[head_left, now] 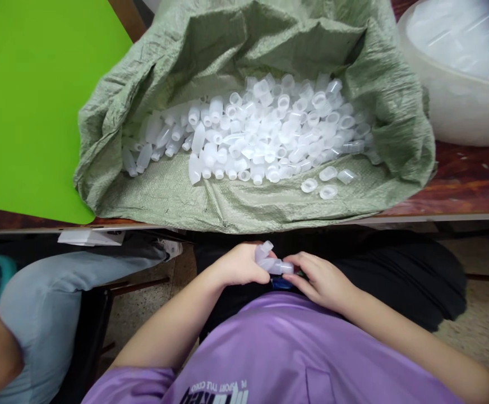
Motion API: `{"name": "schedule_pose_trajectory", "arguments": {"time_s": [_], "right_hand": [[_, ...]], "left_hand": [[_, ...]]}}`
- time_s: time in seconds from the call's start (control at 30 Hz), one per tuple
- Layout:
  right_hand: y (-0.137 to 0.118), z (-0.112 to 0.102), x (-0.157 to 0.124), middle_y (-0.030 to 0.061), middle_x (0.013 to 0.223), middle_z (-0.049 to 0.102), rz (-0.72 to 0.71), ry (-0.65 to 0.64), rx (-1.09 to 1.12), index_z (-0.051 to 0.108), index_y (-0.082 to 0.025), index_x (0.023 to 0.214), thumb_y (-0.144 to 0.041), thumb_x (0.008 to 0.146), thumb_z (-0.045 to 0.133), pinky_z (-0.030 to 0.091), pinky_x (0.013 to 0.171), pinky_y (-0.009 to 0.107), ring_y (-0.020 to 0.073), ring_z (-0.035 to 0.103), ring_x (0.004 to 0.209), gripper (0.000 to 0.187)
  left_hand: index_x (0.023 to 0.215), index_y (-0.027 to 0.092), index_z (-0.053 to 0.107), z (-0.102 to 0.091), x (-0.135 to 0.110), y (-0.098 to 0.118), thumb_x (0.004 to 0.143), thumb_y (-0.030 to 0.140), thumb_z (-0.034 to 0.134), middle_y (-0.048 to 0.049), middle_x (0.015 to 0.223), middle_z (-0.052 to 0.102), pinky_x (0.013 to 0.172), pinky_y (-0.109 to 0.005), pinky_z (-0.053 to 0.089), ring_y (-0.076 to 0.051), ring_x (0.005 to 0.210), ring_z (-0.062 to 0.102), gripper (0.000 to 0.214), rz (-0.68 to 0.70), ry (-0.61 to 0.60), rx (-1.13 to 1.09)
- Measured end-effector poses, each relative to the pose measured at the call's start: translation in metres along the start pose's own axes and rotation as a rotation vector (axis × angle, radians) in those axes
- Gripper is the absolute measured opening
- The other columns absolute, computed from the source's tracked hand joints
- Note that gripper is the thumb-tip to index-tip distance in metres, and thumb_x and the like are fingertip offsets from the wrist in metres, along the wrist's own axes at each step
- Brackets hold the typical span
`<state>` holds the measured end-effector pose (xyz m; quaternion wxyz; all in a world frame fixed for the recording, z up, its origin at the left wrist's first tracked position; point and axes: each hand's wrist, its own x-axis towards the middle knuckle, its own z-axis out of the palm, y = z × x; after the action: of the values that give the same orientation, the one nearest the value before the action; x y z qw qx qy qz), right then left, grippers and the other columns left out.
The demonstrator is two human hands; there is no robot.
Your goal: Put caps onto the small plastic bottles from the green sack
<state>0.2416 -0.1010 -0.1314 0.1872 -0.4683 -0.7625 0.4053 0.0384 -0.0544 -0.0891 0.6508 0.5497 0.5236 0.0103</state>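
Two or so small translucent-white soft-plastic bottles are in the left hand, over the lap, below the front edge of the bench. Left grip: fingers wrapped about the bottles, thumb along the near side. One bottle points right, toward the right hand; the neck of another angles up and away. Right grip: fingertips pinching a short clear-white plastic cap at the end of the right-pointing bottle. Cannot tell how far the cap is seated.

Container 1: pale green woven-plastic sack, on its side, mouth wide open toward the person, lower lip at the bench edge. Contents: heaped bottles, mostly to the left and front, and loose caps, mostly to the right; a few caps lie apart on the front right of the sack.

Container 2: round translucent-white plastic tub, right of the sack, full of whitish translucent pieces, details blurred.

Writing: purple short-sleeved shirt bears upside-down print; "SPORT" legible, larger letters cut off by the frame.

Edges: bright green flat sheet left of the sack, reaching the edge of the reddish-brown bench. Bare bench strip in front of the tub. At left, beside the person, a leg in light blue jeans.
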Motion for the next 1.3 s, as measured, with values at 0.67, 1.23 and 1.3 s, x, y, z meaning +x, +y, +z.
{"name": "schedule_pose_trajectory", "arguments": {"time_s": [0.67,1.23,1.3], "right_hand": [[0.010,-0.005,0.012,0.0130,0.095,0.062,0.356,0.108,-0.101,0.056,-0.013,0.109,-0.049,0.085,0.043,0.045,0.073,0.036,0.0238,0.059,0.085,0.045],[-0.017,-0.104,0.050,0.0084,0.088,0.063,0.055,0.556,-0.556,0.060,-0.018,0.098,-0.037,0.080,0.054,0.047,0.068,0.035,0.0232,0.060,0.078,0.027],[-0.026,-0.099,0.038,0.0052,0.090,0.064,-0.027,0.588,-0.451,0.057,-0.020,0.105,-0.033,0.080,0.053,0.047,0.065,0.030,0.0181,0.060,0.074,0.028]], "left_hand": [[0.095,0.020,0.061,0.012,0.027,-0.009,0.062,0.009,0.051,-0.0044,0.093,0.065,0.072,-0.028,0.044,-0.020,0.082,0.058,0.036,0.274,0.323,0.541],[0.088,0.016,0.052,0.021,0.003,-0.007,0.059,0.047,0.074,0.0022,0.076,0.052,0.062,-0.022,0.039,-0.011,0.068,0.047,0.048,0.271,0.105,-0.025],[0.094,0.016,0.051,0.020,-0.001,-0.004,0.065,0.044,0.070,0.0005,0.082,0.054,0.067,-0.024,0.040,-0.012,0.073,0.049,0.044,0.291,0.069,0.014]]}}
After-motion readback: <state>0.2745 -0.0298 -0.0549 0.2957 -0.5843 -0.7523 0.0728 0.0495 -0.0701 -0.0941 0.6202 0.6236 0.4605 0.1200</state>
